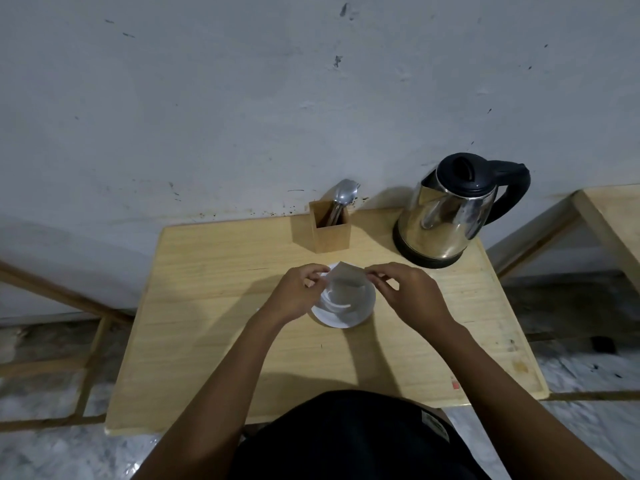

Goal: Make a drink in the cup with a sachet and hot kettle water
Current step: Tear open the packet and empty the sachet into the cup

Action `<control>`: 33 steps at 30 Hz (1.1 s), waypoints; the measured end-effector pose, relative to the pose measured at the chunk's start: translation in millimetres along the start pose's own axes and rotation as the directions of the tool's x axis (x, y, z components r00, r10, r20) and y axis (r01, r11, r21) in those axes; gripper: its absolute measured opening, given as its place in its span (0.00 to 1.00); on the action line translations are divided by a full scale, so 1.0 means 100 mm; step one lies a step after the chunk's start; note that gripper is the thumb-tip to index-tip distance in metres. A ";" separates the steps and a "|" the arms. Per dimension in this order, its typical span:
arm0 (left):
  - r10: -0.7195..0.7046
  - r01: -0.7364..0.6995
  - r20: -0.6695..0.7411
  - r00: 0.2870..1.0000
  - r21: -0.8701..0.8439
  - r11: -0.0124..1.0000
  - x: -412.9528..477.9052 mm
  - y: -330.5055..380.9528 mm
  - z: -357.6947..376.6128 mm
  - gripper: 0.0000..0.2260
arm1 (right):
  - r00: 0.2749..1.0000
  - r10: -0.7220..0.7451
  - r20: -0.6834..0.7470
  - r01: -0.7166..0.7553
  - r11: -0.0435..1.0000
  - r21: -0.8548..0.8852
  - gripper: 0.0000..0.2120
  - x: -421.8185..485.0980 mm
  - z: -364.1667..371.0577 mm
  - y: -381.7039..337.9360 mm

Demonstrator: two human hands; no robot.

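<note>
Sachet (346,276) pinched between the fingers of left hand (300,292) and right hand (407,295) above the cup (341,299); seemingly unopened, kettle (446,216) far right untouched, pouring remains.

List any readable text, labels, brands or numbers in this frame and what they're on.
None can be read.
Sachet, held over the cup by left hand and right hand: no print can be made out.
Kettle: no brand mark visible.
Wooden holder: plain.
Label on the dark clothing: print too small and blurred.
Red mark on the table: no characters visible.
</note>
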State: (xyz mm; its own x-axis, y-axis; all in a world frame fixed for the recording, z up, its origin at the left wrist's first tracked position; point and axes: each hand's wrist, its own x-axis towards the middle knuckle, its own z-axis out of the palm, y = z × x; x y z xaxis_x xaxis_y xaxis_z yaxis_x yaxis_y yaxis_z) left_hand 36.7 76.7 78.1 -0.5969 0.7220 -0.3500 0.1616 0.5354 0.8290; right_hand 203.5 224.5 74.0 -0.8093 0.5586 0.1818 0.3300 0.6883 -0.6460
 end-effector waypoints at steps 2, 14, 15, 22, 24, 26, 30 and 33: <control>0.043 -0.042 -0.040 0.998 0.033 0.999 0.04 -0.02 0.02 0.10 | 0.999 -0.027 0.045 0.028 0.999 -0.032 0.08 0.11 -0.04 -0.04; 0.140 -0.140 -0.144 0.980 0.013 0.990 0.17 -0.09 0.04 0.09 | 0.999 -0.036 -0.009 0.035 0.994 -0.105 0.06 0.39 0.00 -0.27; 0.146 -0.146 -0.140 0.979 0.009 0.989 0.17 -0.10 0.04 0.09 | 0.998 -0.055 -0.026 0.051 0.992 -0.119 0.06 0.39 0.01 -0.27; 0.136 -0.143 -0.155 0.978 -0.032 0.989 0.16 -0.13 0.05 0.07 | 1.000 -0.027 -0.009 0.026 0.992 -0.122 0.05 0.39 0.01 -0.23; 0.142 -0.149 -0.158 0.977 -0.035 0.988 0.15 -0.13 0.05 0.07 | 0.999 0.033 0.027 -0.032 0.999 -0.043 0.06 0.38 0.00 -0.19; 0.138 -0.146 -0.172 0.975 -0.037 0.989 0.15 -0.13 0.04 0.07 | 0.991 0.103 0.084 -0.106 0.994 0.037 0.08 0.37 -0.02 -0.14; 0.139 -0.151 -0.171 0.975 -0.059 0.987 0.14 -0.11 0.04 0.08 | 0.979 0.128 0.159 -0.130 0.991 0.005 0.07 0.37 -0.01 -0.09; 0.152 -0.163 -0.156 0.976 -0.056 0.985 0.12 -0.10 0.05 0.08 | 0.988 0.114 0.101 -0.111 0.993 -0.038 0.07 0.36 0.02 -0.10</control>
State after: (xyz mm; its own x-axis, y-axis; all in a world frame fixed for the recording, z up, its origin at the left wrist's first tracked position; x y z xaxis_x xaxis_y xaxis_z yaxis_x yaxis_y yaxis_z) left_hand 31.8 82.5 63.5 -0.6808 0.7176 -0.1468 0.2126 0.3854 0.8979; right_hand 170.1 236.1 85.3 -0.8114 0.5837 0.0312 0.4358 0.6396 -0.6332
